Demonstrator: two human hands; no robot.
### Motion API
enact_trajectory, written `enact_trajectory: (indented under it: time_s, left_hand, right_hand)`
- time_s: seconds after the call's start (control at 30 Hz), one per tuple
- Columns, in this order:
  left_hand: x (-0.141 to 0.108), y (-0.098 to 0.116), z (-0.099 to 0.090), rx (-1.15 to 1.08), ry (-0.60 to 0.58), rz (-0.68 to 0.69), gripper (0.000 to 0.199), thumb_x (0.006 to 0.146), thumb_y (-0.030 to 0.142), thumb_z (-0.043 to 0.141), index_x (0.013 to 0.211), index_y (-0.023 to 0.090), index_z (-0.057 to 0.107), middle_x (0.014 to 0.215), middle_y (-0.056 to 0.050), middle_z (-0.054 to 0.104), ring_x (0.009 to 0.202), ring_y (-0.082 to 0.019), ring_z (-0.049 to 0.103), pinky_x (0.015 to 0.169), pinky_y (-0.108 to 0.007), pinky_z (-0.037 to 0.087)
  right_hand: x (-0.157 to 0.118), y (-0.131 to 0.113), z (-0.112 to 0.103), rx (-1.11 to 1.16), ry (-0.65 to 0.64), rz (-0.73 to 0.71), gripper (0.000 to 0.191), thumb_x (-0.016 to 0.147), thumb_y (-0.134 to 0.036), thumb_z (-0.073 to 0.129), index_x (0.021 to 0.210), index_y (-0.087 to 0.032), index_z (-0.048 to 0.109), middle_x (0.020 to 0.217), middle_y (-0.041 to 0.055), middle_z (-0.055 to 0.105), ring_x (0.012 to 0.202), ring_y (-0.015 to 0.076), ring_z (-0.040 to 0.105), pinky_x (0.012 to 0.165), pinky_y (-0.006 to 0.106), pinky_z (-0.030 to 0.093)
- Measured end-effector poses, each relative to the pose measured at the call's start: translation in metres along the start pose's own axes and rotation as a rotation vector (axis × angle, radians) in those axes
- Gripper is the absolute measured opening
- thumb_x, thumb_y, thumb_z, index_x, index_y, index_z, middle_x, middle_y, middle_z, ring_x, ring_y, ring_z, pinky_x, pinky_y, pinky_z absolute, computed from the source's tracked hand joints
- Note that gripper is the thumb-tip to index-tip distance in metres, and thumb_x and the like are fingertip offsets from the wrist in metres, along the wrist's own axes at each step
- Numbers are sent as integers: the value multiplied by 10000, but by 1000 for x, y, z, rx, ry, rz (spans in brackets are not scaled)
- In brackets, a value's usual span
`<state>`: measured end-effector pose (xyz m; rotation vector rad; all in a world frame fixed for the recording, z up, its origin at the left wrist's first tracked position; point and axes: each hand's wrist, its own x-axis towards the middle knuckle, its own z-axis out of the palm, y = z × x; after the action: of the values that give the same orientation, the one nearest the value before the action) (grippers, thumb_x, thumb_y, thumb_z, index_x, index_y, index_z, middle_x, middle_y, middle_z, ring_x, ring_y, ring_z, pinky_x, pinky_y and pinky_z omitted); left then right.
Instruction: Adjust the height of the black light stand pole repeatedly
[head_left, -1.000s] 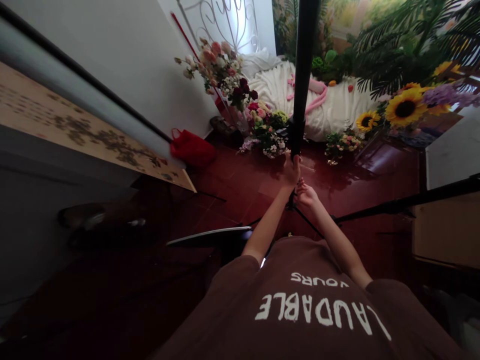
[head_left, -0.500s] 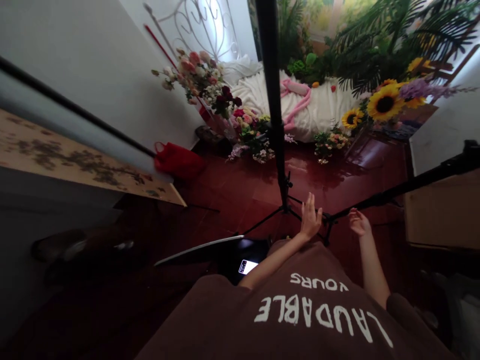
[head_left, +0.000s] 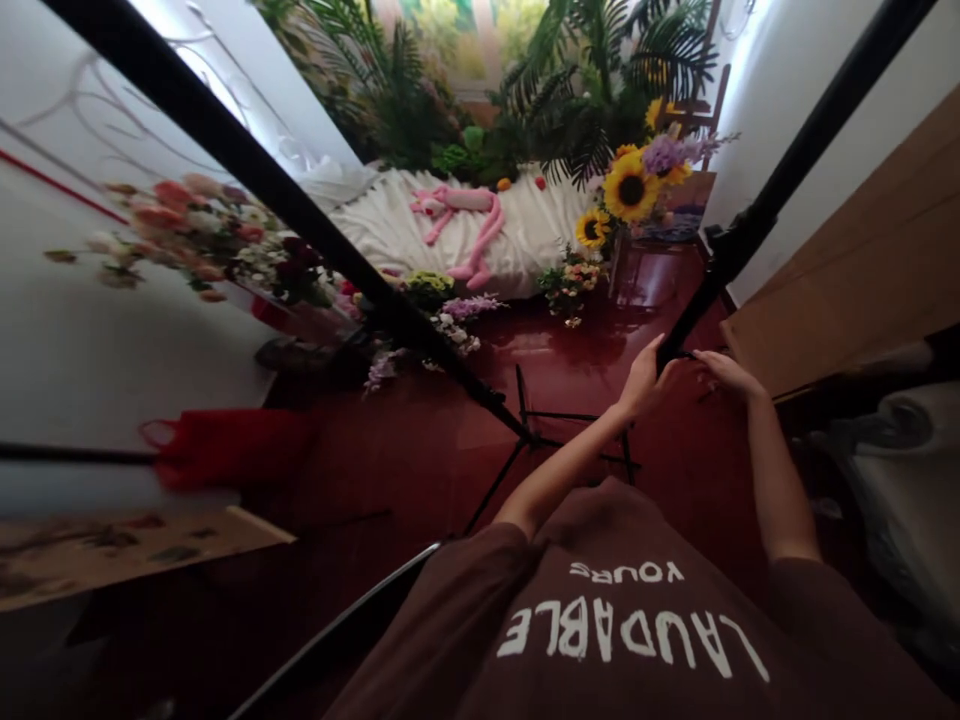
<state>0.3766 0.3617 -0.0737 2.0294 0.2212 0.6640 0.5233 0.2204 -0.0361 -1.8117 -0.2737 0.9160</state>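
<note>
On the right, a black tripod stand [head_left: 739,235] leans, its pole running from the upper right down to my hands. My left hand [head_left: 642,382] is closed around the lower pole. Just to the right of it, my right hand [head_left: 726,373] has its fingertips on a small dark knob [head_left: 685,355] at the pole's side; the fine detail there is too dark to make out. A second black tripod stand [head_left: 315,225] slants across from the upper left, its thin legs spread on the floor ahead of me.
A dark red floor [head_left: 450,470] shines below. Ahead, a white-draped bed [head_left: 517,240] bears a pink plush toy [head_left: 469,200]. Sunflowers [head_left: 631,187] and pink flowers [head_left: 169,215] flank it. A red bag [head_left: 217,448] lies left; a large brown board [head_left: 847,260] stands right.
My hands, empty and apart before, have moved right and forward and come together on the right-hand stand. My view has turned right, and that stand's pole now rises more steeply.
</note>
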Motion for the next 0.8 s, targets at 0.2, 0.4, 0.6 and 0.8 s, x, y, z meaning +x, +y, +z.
enact_trajectory:
  time_s: [0.2, 0.4, 0.6, 0.8]
  left_hand:
    - [37, 1, 24, 112, -93, -194, 481, 1008, 439, 450, 1401, 163, 438, 1347, -181, 633, 1208, -289, 651, 968, -399, 512]
    - [36, 1, 24, 214, -102, -233, 428, 1007, 501, 434, 1286, 186, 514, 1175, -147, 705, 996, -272, 721, 827, -338, 502]
    - [36, 5, 20, 216, -98, -223, 423, 1001, 509, 441, 1261, 188, 531, 1122, -137, 726, 971, -281, 727, 808, -334, 495]
    - [36, 5, 21, 225, -111, -233, 402, 1001, 466, 462, 1286, 188, 520, 1133, -133, 724, 987, -264, 721, 822, -326, 498]
  right_hand:
    - [18, -18, -20, -62, -244, -27, 112, 819, -251, 710, 794, -149, 672, 687, 23, 671, 534, 80, 564, 442, 166, 406]
    - [17, -15, -14, -344, -38, -432, 248, 675, -206, 830, 770, -185, 602, 712, 3, 660, 639, 123, 580, 595, 225, 460]
    - [2, 25, 16, -626, 380, -782, 54, 863, -282, 625, 862, -233, 600, 1022, 87, 690, 982, 225, 646, 852, 343, 528]
    - [-24, -31, 26, -451, 581, -1161, 726, 807, -491, 715, 1416, -261, 396, 1360, 134, 529, 1080, 254, 627, 898, 451, 589]
